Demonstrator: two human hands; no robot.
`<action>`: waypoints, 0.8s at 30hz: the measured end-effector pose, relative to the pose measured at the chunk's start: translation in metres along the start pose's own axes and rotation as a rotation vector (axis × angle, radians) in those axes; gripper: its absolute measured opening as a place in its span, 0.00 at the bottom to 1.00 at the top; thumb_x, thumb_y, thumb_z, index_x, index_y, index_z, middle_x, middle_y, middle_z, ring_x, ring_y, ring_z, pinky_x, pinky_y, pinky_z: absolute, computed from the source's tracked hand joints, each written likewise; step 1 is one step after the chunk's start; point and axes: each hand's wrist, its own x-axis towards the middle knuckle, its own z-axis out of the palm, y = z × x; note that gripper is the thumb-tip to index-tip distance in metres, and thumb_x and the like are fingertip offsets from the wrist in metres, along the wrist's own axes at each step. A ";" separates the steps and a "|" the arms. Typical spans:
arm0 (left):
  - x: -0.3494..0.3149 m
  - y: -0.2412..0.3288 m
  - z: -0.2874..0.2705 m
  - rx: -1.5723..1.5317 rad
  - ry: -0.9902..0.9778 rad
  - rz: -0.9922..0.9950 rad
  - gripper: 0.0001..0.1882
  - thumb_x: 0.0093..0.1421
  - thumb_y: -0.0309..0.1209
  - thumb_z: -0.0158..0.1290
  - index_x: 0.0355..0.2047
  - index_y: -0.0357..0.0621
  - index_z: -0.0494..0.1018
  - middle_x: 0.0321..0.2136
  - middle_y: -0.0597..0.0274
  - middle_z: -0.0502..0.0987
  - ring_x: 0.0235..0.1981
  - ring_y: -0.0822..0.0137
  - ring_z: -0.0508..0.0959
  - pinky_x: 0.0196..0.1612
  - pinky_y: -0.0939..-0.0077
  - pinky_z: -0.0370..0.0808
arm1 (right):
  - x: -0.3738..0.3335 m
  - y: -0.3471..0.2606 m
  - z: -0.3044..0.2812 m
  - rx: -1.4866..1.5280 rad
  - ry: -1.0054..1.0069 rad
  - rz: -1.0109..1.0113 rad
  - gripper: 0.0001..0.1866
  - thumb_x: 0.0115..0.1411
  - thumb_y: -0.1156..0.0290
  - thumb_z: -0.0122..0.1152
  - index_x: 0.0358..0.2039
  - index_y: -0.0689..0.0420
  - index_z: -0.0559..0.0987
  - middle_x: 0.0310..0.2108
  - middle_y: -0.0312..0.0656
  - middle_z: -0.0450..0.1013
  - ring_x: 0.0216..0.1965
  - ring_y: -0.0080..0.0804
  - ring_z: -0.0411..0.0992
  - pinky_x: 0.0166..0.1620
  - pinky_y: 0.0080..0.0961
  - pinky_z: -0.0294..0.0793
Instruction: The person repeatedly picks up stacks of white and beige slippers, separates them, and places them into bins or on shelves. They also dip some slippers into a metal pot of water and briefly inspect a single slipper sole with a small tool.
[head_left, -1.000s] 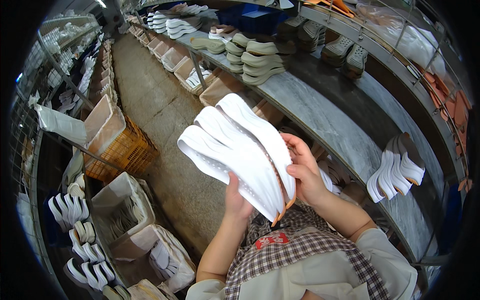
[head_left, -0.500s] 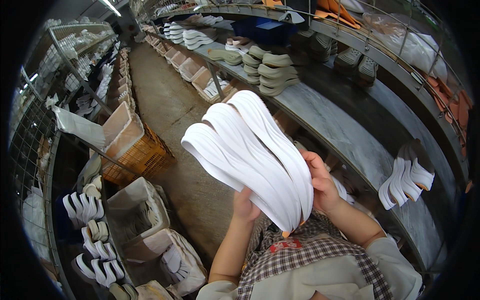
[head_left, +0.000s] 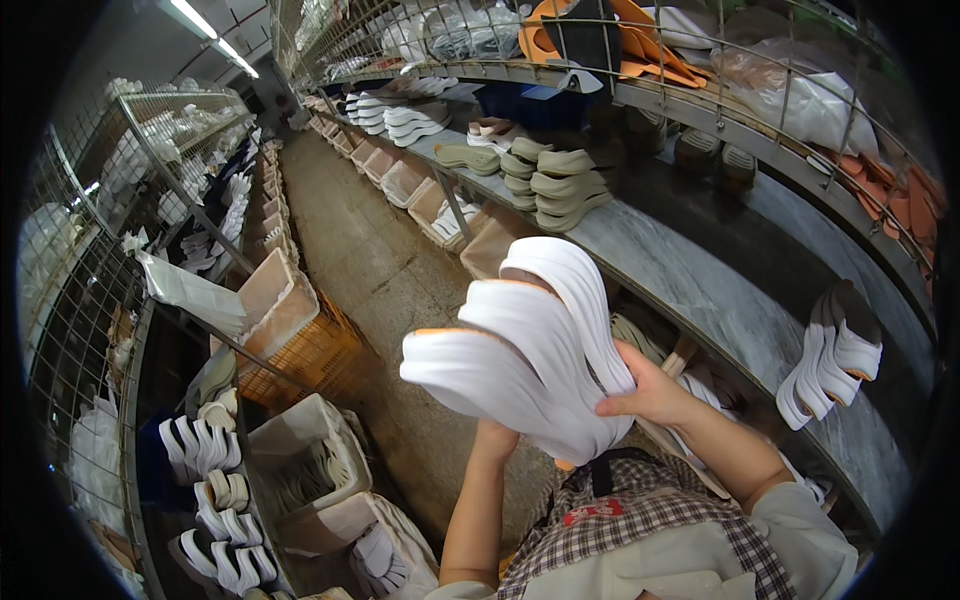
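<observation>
Several white shoe soles (head_left: 545, 345), stacked side by side, are held in front of my body above the aisle. Their wavy sidewalls face up, and thin orange edges show at the far ends of two of them. My left hand (head_left: 495, 439) is closed on the stack from below at its left side; most of its fingers are hidden behind the soles. At the right side, my right hand (head_left: 648, 388) grips the near end, its thumb across the outermost sole. The soles touch near my hands and fan apart at their far ends.
On my right runs a grey shelf (head_left: 690, 265) with stacked olive soles (head_left: 570, 188) and a group of white soles (head_left: 825, 365). To my left stand lined bins (head_left: 300, 440), an orange crate (head_left: 320, 350) and a rack with more soles (head_left: 200, 450). A wire-mesh shelf (head_left: 720, 125) hangs above.
The stack has tipped and come lower, and its far ends have spread wider apart. My right thumb now lies over the outermost sole. The view has tilted up slightly.
</observation>
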 end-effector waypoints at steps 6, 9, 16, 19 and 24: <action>0.006 0.005 -0.002 0.080 -0.018 0.021 0.30 0.61 0.41 0.51 0.58 0.36 0.58 0.54 0.55 0.67 0.53 0.61 0.68 0.54 0.63 0.69 | -0.005 0.006 -0.006 -0.025 -0.058 -0.064 0.49 0.45 0.68 0.73 0.62 0.64 0.53 0.59 0.45 0.55 0.59 0.35 0.56 0.61 0.31 0.55; 0.007 0.005 -0.002 0.070 -0.025 -0.001 0.30 0.62 0.41 0.50 0.58 0.35 0.58 0.54 0.54 0.67 0.53 0.61 0.69 0.54 0.63 0.69 | 0.000 0.015 -0.013 -0.343 -0.031 -0.237 0.48 0.45 0.69 0.73 0.62 0.61 0.54 0.59 0.47 0.56 0.60 0.37 0.56 0.62 0.33 0.54; -0.008 0.017 0.012 -0.341 -0.001 -0.300 0.29 0.62 0.40 0.49 0.57 0.34 0.59 0.53 0.54 0.67 0.53 0.61 0.69 0.54 0.64 0.69 | 0.028 0.036 -0.029 -0.082 0.009 -0.062 0.22 0.57 0.73 0.58 0.52 0.58 0.67 0.58 0.46 0.61 0.58 0.34 0.60 0.59 0.34 0.61; -0.006 0.027 0.018 -0.547 -0.029 -0.487 0.28 0.63 0.39 0.49 0.57 0.34 0.59 0.53 0.54 0.68 0.52 0.61 0.69 0.54 0.64 0.69 | 0.026 0.040 -0.034 0.393 -0.125 0.031 0.22 0.60 0.67 0.53 0.53 0.59 0.65 0.59 0.47 0.59 0.58 0.32 0.60 0.58 0.32 0.61; -0.002 0.039 0.024 -0.656 -0.007 -0.625 0.27 0.63 0.39 0.48 0.57 0.34 0.59 0.52 0.53 0.68 0.52 0.61 0.69 0.54 0.64 0.69 | 0.008 0.038 -0.018 0.320 -0.190 0.185 0.31 0.57 0.61 0.55 0.55 0.60 0.57 0.62 0.49 0.50 0.61 0.30 0.54 0.59 0.31 0.58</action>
